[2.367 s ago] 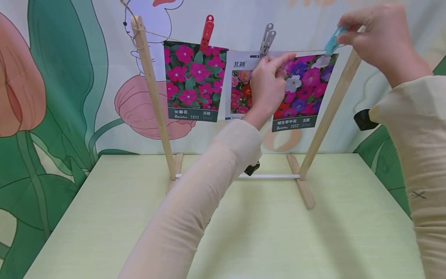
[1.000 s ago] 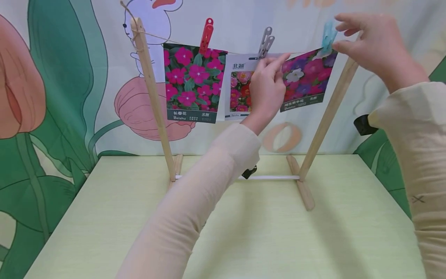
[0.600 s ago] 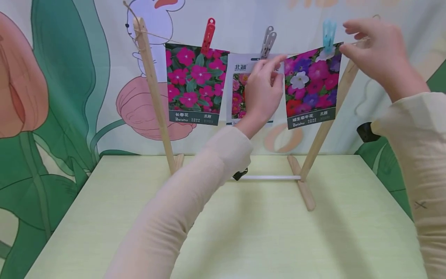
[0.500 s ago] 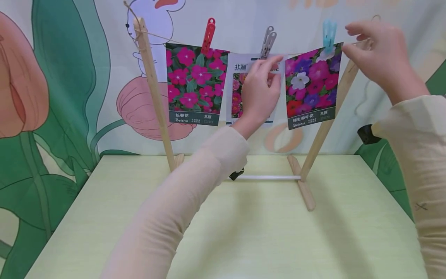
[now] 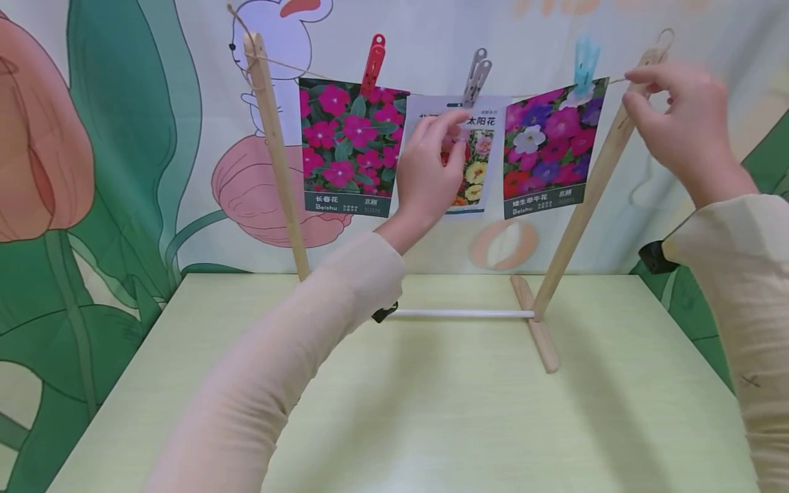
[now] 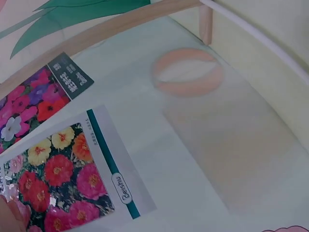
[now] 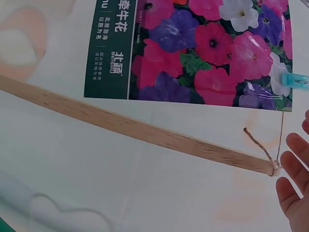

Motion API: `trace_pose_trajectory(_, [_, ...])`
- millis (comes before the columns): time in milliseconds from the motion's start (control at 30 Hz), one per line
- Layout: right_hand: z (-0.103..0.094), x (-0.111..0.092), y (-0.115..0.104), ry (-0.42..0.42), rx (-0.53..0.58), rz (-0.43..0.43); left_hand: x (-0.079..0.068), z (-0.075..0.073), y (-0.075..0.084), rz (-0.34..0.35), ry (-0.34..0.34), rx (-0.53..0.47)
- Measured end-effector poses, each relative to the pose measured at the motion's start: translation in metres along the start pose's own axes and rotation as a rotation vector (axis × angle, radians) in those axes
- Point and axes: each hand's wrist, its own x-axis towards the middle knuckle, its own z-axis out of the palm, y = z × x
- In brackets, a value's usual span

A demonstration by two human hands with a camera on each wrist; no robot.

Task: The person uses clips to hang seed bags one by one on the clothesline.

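Observation:
Three flower seed packets hang from a twine line [image 5: 290, 66]. A red clothespin [image 5: 373, 64] holds the left packet [image 5: 348, 147], a grey one [image 5: 477, 79] the middle packet [image 5: 481, 181], and a light blue one [image 5: 585, 65] the right packet [image 5: 548, 154]. My left hand [image 5: 428, 168] is in front of the middle packet with loosely bent fingers, covering part of it. To the right of the blue clothespin, my right hand [image 5: 690, 127] is by the line's end near the post top, fingers relaxed. The right wrist view shows its spread fingers [image 7: 295, 166] holding nothing.
Wooden posts stand at left [image 5: 277, 150] and right [image 5: 576, 219], joined low down by a white rod [image 5: 462, 313]. The right post has a wooden foot [image 5: 542, 342] on the pale table [image 5: 481, 411]. A printed curtain [image 5: 394, 20] hangs behind.
My right hand let go of the light blue clothespin, now upright on the right packet, and shifted right and down. My left hand moved left and down from beneath the grey clothespin.

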Motion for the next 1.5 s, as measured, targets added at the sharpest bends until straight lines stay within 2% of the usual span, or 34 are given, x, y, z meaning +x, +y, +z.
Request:
trace_pose_trajectory(400, [0.006, -0.014, 0.006, 0.074, 0.026, -0.065, -0.013, -0.025, -0.023, -0.003, 0.054, 0.019])
trace_pose_trajectory(700, [0.011, -0.025, 0.011, 0.035, 0.051, -0.069, -0.022, -0.041, -0.043, -0.031, 0.082, 0.033])
trace_pose_trajectory(900, [0.014, -0.031, 0.012, 0.027, 0.033, -0.114, -0.027, -0.050, -0.053, -0.032, 0.100, 0.036])
trace_pose_trajectory(1100, [0.019, -0.038, 0.019, 0.041, 0.012, -0.184, -0.035, -0.058, -0.067, 0.006, 0.128, 0.075])
trace_pose_trajectory(1367, [0.030, -0.053, 0.033, 0.046, 0.026, -0.174, -0.049, -0.068, -0.087, 0.066, 0.146, 0.136])
trace_pose_trajectory(1500, [0.037, -0.061, 0.041, 0.018, 0.020, -0.194, -0.056, -0.071, -0.095, 0.075, 0.141, 0.141])
